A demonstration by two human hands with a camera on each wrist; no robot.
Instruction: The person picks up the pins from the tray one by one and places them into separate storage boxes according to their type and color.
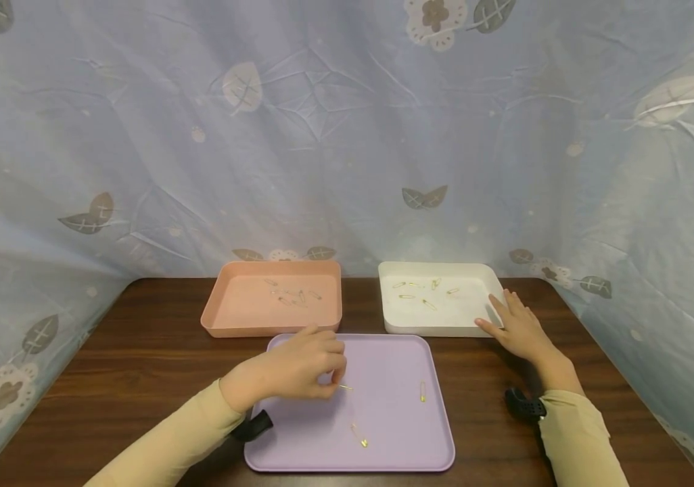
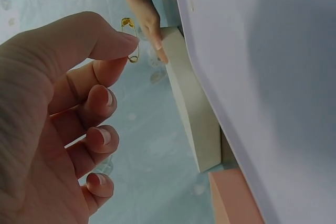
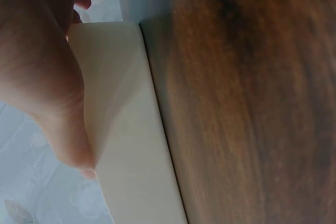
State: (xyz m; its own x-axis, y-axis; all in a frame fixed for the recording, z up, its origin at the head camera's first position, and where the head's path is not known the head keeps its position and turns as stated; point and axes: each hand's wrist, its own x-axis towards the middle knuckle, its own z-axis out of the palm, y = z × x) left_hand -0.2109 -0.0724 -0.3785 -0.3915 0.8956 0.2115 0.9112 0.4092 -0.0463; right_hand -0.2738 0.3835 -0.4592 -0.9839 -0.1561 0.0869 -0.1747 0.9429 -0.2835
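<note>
The left hand pinches a small gold safety pin, closed, without markings; the right hand rests flat on the white tray's near right corner.

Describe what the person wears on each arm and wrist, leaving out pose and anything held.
Both arms have long pale-yellow sleeves. A black wrist-mounted device sits at the cuff behind the left hand and another behind the right hand. Both hands are bare.
</note>
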